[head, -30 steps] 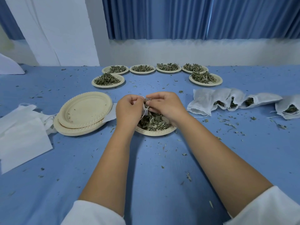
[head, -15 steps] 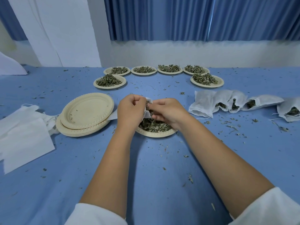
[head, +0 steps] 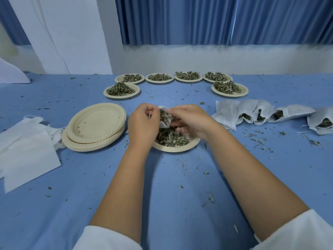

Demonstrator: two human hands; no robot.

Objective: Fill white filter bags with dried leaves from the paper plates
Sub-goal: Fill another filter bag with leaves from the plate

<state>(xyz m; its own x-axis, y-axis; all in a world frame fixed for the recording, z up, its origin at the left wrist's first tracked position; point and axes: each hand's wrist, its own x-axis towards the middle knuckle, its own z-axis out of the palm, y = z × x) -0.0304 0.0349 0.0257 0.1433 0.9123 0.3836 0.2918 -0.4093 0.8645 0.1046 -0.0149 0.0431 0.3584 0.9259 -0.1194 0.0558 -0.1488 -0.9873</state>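
Over a paper plate (head: pixel 181 148) of dried leaves (head: pixel 171 138) on the blue desk (head: pixel 171 204), the left hand (head: pixel 144 123) keeps its grip pinched on one edge of a white filter bag (head: pixel 164 124). The right hand (head: pixel 191 120) has its grip curled round the bag's other edge, with leaves at the bag's mouth.

The bag (head: pixel 164 121) shows only its white mouth and some leaves; the left grip (head: pixel 144 123) and right grip (head: pixel 191 120) cover the rest. Both grips also hide the far and left rim of the plate (head: pixel 180 148). The right edge cuts the last bag (head: pixel 322 121), and the left edge cuts the sheets (head: pixel 27 154). The stack (head: pixel 93 141) shows only rims below its top plate, too thin to count.
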